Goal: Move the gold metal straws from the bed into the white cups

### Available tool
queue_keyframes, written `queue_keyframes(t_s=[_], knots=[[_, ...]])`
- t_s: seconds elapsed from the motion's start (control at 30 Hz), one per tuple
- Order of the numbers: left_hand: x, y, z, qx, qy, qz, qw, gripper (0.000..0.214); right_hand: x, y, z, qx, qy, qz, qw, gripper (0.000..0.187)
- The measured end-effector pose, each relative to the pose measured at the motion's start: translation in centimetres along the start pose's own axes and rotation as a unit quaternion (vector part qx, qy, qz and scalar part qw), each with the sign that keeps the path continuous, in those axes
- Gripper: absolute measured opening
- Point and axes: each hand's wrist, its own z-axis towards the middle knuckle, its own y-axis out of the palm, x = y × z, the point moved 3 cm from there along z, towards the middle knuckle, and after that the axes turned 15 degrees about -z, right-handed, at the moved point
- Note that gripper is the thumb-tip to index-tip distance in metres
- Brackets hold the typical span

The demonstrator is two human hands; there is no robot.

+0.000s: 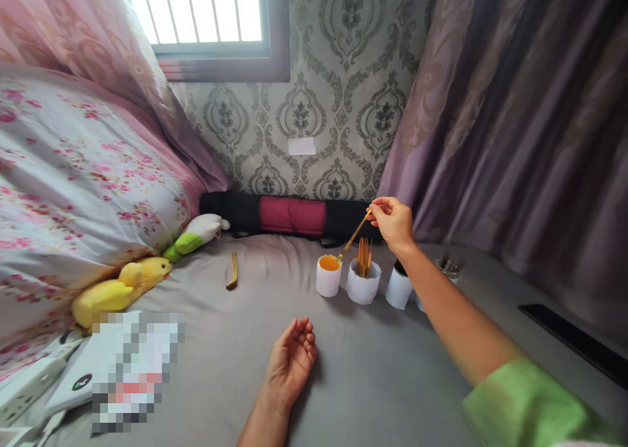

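My right hand (392,223) pinches the upper end of a slender gold-coloured utensil (354,236). Its lower tip slants down to the rim of a white-wrapped cup (328,282) with an orange inside; the tip is too small to make out. Beside that cup, a second white-wrapped cup (363,291) holds several upright brown sticks (364,257). My left hand (294,358) rests palm up on the grey sheet (216,368), fingers loosely curled, with nothing in it. Further left on the sheet lies a bundle of thin gold-coloured pieces (232,271).
A white-wrapped cup with a dark inside (398,290) and another container (447,267) stand partly behind my right forearm. A black and red long bag (292,215) lies along the wall. Plush toys (122,290) and a power strip (29,381) are left; a dark flat object (579,342) is right.
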Motion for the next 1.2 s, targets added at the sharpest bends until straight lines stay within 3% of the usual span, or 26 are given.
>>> queue_keyframes(t_s=[0.57,1.2], knots=[[0.1,0.2,0.1,-0.016,-0.005,-0.015,1.000,0.015,2.3,5.6,-0.4,-0.142,-0.002,-0.027,0.990,0.012],[0.2,-0.2,0.5,-0.014,-0.007,-0.018,1.000,0.013,4.3,8.1,-2.1,-0.222,0.031,-0.048,0.973,0.008]])
